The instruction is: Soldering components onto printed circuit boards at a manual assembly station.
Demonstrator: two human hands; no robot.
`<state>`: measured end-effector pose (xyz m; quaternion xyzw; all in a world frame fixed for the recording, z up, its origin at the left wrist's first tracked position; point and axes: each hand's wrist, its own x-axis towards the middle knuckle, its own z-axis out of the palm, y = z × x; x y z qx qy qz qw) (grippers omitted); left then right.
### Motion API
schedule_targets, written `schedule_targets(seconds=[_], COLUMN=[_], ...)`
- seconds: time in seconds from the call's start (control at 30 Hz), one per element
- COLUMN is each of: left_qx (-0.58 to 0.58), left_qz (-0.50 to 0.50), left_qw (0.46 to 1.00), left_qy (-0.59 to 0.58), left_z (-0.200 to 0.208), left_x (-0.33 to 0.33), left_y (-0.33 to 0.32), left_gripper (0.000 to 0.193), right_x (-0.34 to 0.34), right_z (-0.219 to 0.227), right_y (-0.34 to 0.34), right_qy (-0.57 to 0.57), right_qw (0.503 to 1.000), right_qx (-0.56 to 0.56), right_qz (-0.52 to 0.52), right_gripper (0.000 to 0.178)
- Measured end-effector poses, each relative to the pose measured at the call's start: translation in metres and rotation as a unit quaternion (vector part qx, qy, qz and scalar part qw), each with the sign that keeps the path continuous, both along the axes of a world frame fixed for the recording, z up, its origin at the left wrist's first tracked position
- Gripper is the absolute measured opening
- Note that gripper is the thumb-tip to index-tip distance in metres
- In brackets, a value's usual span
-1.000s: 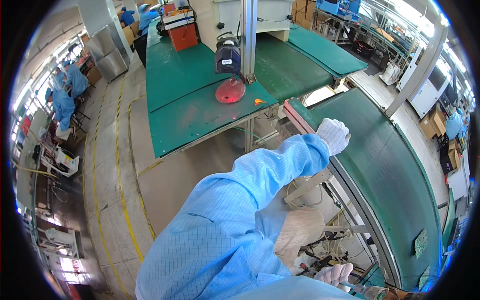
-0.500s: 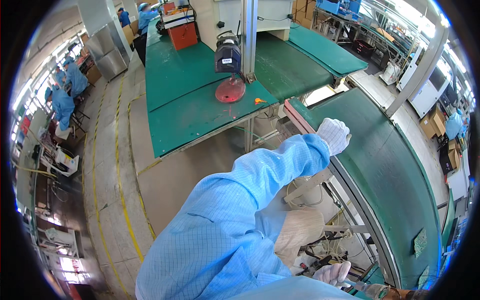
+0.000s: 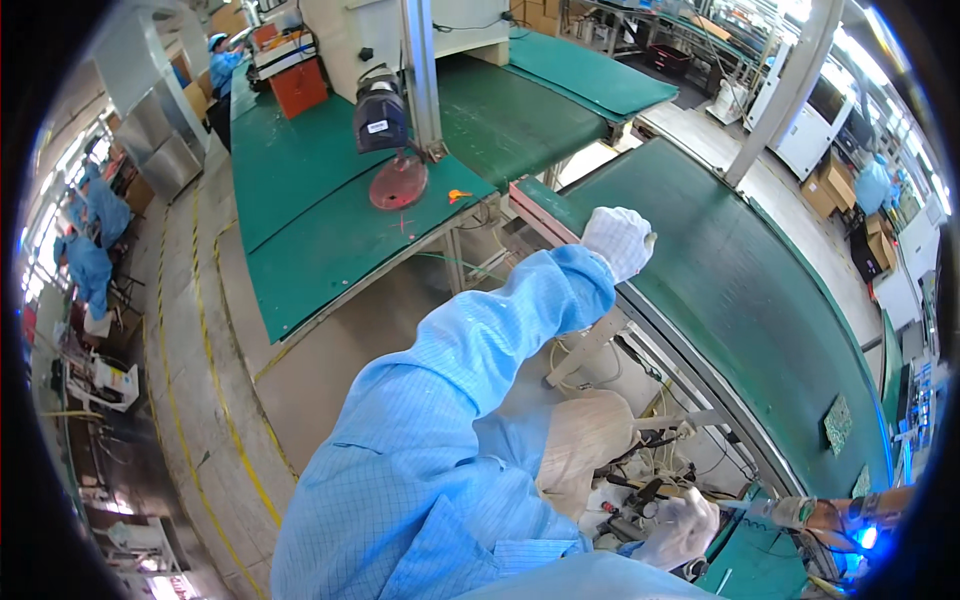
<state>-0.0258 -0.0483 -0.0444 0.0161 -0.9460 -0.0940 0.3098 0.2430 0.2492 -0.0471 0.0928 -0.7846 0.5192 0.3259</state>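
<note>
My left hand, in a white glove with a blue checked sleeve, is closed at the near edge of the green conveyor belt. Anything inside its curled fingers is hidden. Low in the picture, my right hand, also gloved, has its fingers bent beside a thin grey tube-like piece that runs toward a brown cylinder. Whether the hand grips that piece is unclear. Farther along the belt, on the right, lies a green circuit board, with part of a second board beyond it.
A green-topped table on the left carries a small orange-yellow object. Over it hangs a black device above a red-lit disc. A metal post stands alongside. Cables tangle under the belt. Co-workers sit far left.
The whole view has shifted, so the tables and belt appear farther left and higher. My left hand stays at the belt's edge. More of my right hand and the brown cylinder shows.
</note>
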Motion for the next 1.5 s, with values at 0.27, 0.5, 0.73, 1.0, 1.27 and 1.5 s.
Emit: schedule_targets(seconds=[0.27, 0.5, 0.73, 1.0, 1.27, 1.5], left_qx=[0.027, 0.027, 0.015, 0.030, 0.032, 0.038], left_qz=[-0.035, -0.034, -0.033, -0.043, -0.044, -0.054], left_qw=[0.999, 0.999, 0.999, 0.999, 0.998, 0.998], left_qy=[0.011, 0.003, 0.013, 0.010, 0.010, 0.020], left_z=[0.002, 0.003, 0.000, 0.002, 0.004, 0.004], left_x=[-0.001, -0.001, -0.003, -0.001, 0.000, 0.000], left_y=[0.001, -0.001, 0.001, -0.001, -0.001, 0.000], left_gripper=[0.019, 0.019, 0.019, 0.021, 0.022, 0.021], right_x=[0.003, -0.006, -0.013, -0.007, -0.008, -0.004], right_z=[0.001, 0.017, 0.028, 0.006, 0.012, 0.011], right_y=[0.023, -0.006, -0.028, -0.018, -0.020, -0.024], right_qy=[0.046, -0.143, -0.064, -0.117, -0.122, -0.125], right_qw=[0.966, 0.968, 0.950, 0.987, 0.987, 0.987], right_qx=[-0.138, -0.129, -0.220, -0.039, -0.033, -0.065], right_qz=[-0.216, -0.159, -0.211, -0.098, -0.097, -0.076], right_gripper=[0.037, 0.023, 0.021, 0.043, 0.047, 0.047])
